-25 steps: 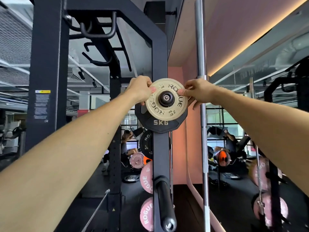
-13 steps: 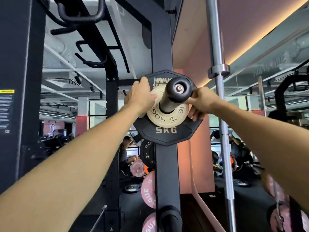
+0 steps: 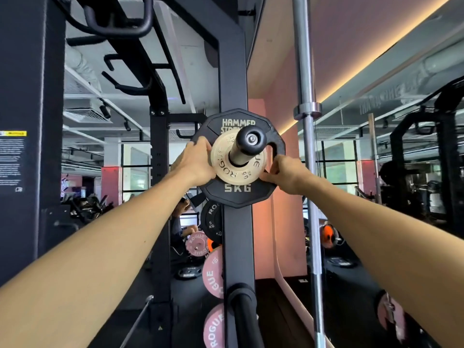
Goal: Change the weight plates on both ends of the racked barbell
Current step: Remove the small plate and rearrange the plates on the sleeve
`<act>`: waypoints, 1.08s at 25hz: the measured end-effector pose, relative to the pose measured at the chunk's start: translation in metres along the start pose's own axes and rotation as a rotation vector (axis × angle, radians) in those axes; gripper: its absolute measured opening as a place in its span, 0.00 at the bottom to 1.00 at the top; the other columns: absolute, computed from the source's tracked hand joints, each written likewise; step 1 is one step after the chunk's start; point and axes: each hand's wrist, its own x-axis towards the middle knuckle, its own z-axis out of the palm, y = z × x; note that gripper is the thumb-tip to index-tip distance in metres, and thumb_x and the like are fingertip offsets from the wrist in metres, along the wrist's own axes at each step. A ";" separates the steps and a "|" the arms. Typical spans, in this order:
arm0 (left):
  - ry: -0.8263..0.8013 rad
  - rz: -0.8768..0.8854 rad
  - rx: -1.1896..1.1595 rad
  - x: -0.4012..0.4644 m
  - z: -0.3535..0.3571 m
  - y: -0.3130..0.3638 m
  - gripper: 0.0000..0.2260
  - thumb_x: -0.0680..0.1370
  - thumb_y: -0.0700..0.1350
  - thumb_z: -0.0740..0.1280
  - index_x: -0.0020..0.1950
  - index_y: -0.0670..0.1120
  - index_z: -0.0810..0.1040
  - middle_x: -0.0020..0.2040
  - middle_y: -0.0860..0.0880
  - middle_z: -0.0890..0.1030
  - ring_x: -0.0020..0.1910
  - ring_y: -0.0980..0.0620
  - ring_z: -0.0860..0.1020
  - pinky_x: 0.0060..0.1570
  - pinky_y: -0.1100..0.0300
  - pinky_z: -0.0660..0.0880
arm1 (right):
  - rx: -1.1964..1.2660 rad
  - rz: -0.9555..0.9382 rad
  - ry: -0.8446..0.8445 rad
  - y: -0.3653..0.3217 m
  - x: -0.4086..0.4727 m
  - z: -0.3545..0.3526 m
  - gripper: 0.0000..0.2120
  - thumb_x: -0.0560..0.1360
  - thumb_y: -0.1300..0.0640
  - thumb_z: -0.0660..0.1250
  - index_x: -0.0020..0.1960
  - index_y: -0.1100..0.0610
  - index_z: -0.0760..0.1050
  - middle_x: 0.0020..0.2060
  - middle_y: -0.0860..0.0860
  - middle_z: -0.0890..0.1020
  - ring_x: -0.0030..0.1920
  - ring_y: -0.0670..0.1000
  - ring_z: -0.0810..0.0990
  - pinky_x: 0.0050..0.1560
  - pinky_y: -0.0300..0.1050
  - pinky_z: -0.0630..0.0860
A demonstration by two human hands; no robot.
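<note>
A small tan Rogue plate (image 3: 234, 169) sits on a black storage peg (image 3: 248, 144) of the rack upright, flat against a black 5 KG Hammer Strength plate (image 3: 236, 194) behind it. My left hand (image 3: 198, 162) grips the tan plate's left rim, fingers curled over the edge. At the lower right rim, my right hand (image 3: 283, 172) pinches the same plate. The peg's capped end sticks out toward me through the plate's hole. No racked barbell is in view.
A steel barbell (image 3: 305, 71) stands upright just right of the peg. Pink Rogue plates (image 3: 213, 272) and a lower black peg (image 3: 246, 310) hang on the same upright (image 3: 236, 247). A wide black rack post (image 3: 25, 121) fills the left. A mirror wall runs along the right.
Both hands have slid the tan plate from the peg's tip back along it, up against the black 5 KG plate. My view has shifted lower, so the peg now points out at me.
</note>
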 end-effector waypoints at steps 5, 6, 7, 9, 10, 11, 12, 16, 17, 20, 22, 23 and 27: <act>-0.189 0.020 0.087 -0.053 -0.016 -0.023 0.27 0.70 0.52 0.76 0.64 0.50 0.70 0.58 0.47 0.75 0.56 0.45 0.75 0.57 0.47 0.75 | -0.056 0.040 -0.214 0.011 -0.070 0.004 0.23 0.78 0.44 0.66 0.64 0.59 0.70 0.57 0.52 0.79 0.56 0.57 0.77 0.51 0.44 0.70; -0.232 0.034 0.112 -0.067 -0.021 -0.025 0.26 0.71 0.54 0.76 0.65 0.50 0.71 0.58 0.48 0.75 0.56 0.45 0.76 0.58 0.48 0.75 | -0.054 0.065 -0.251 0.012 -0.085 0.004 0.24 0.78 0.43 0.67 0.66 0.58 0.69 0.59 0.53 0.78 0.58 0.57 0.77 0.53 0.45 0.71; -0.275 0.042 0.133 -0.082 -0.027 -0.028 0.26 0.71 0.56 0.76 0.64 0.51 0.72 0.59 0.48 0.75 0.57 0.46 0.76 0.58 0.50 0.75 | -0.056 0.084 -0.280 0.011 -0.101 0.004 0.26 0.78 0.42 0.67 0.67 0.58 0.69 0.61 0.55 0.78 0.60 0.57 0.76 0.55 0.45 0.72; -0.342 0.043 0.156 -0.111 -0.039 -0.035 0.25 0.71 0.58 0.75 0.63 0.52 0.74 0.63 0.47 0.75 0.60 0.45 0.75 0.60 0.52 0.73 | -0.061 0.101 -0.330 0.006 -0.134 0.002 0.27 0.78 0.42 0.66 0.69 0.58 0.68 0.65 0.56 0.76 0.62 0.57 0.76 0.56 0.45 0.70; -0.364 0.032 0.157 -0.124 -0.045 -0.039 0.25 0.71 0.60 0.75 0.63 0.52 0.74 0.65 0.46 0.74 0.62 0.45 0.74 0.61 0.52 0.72 | -0.056 0.103 -0.347 0.003 -0.148 0.000 0.28 0.78 0.42 0.66 0.70 0.57 0.68 0.65 0.56 0.76 0.63 0.57 0.75 0.56 0.45 0.69; -0.380 0.017 0.156 -0.137 -0.054 -0.042 0.26 0.70 0.61 0.75 0.64 0.52 0.74 0.67 0.46 0.74 0.64 0.45 0.73 0.62 0.51 0.71 | -0.049 0.101 -0.359 -0.001 -0.161 -0.002 0.28 0.78 0.41 0.65 0.71 0.57 0.67 0.65 0.56 0.76 0.63 0.57 0.75 0.55 0.44 0.69; -0.389 0.000 0.152 -0.152 -0.064 -0.045 0.27 0.70 0.61 0.75 0.64 0.53 0.73 0.68 0.46 0.73 0.65 0.44 0.72 0.63 0.51 0.71 | -0.040 0.099 -0.370 -0.007 -0.175 -0.005 0.28 0.78 0.41 0.65 0.71 0.56 0.67 0.65 0.56 0.76 0.62 0.57 0.75 0.54 0.44 0.68; -0.387 -0.061 0.124 -0.211 -0.117 -0.063 0.28 0.71 0.62 0.74 0.67 0.54 0.72 0.70 0.46 0.72 0.66 0.45 0.71 0.61 0.53 0.69 | -0.029 0.003 -0.369 -0.045 -0.225 -0.009 0.31 0.77 0.40 0.66 0.73 0.55 0.66 0.68 0.55 0.74 0.66 0.56 0.73 0.62 0.45 0.68; -0.391 -0.086 0.121 -0.224 -0.132 -0.070 0.29 0.71 0.62 0.74 0.68 0.54 0.72 0.70 0.46 0.72 0.66 0.45 0.72 0.59 0.54 0.68 | -0.012 -0.011 -0.383 -0.059 -0.234 -0.007 0.31 0.77 0.40 0.66 0.73 0.56 0.66 0.69 0.55 0.74 0.67 0.57 0.73 0.64 0.45 0.68; -0.403 -0.175 0.140 -0.260 -0.184 -0.096 0.32 0.69 0.65 0.74 0.70 0.56 0.71 0.70 0.47 0.72 0.67 0.45 0.71 0.59 0.54 0.67 | 0.051 -0.050 -0.420 -0.106 -0.253 0.010 0.33 0.75 0.39 0.68 0.73 0.56 0.66 0.69 0.56 0.74 0.67 0.57 0.74 0.64 0.44 0.68; -0.371 -0.235 0.163 -0.283 -0.224 -0.123 0.32 0.69 0.64 0.74 0.70 0.55 0.71 0.70 0.47 0.72 0.68 0.45 0.70 0.61 0.53 0.67 | 0.076 -0.112 -0.424 -0.149 -0.262 0.019 0.32 0.75 0.41 0.69 0.72 0.58 0.67 0.68 0.56 0.75 0.66 0.57 0.74 0.64 0.44 0.69; -0.352 -0.265 0.174 -0.294 -0.244 -0.138 0.32 0.69 0.64 0.75 0.69 0.55 0.71 0.70 0.47 0.71 0.68 0.46 0.70 0.62 0.52 0.68 | 0.088 -0.141 -0.426 -0.172 -0.266 0.022 0.31 0.76 0.42 0.69 0.71 0.59 0.68 0.67 0.55 0.76 0.66 0.57 0.75 0.63 0.43 0.68; -0.316 -0.336 0.206 -0.329 -0.315 -0.190 0.32 0.70 0.62 0.75 0.71 0.53 0.70 0.70 0.46 0.72 0.69 0.45 0.70 0.61 0.54 0.67 | 0.159 -0.202 -0.454 -0.257 -0.277 0.041 0.31 0.74 0.42 0.71 0.70 0.58 0.69 0.63 0.55 0.78 0.62 0.56 0.77 0.61 0.43 0.70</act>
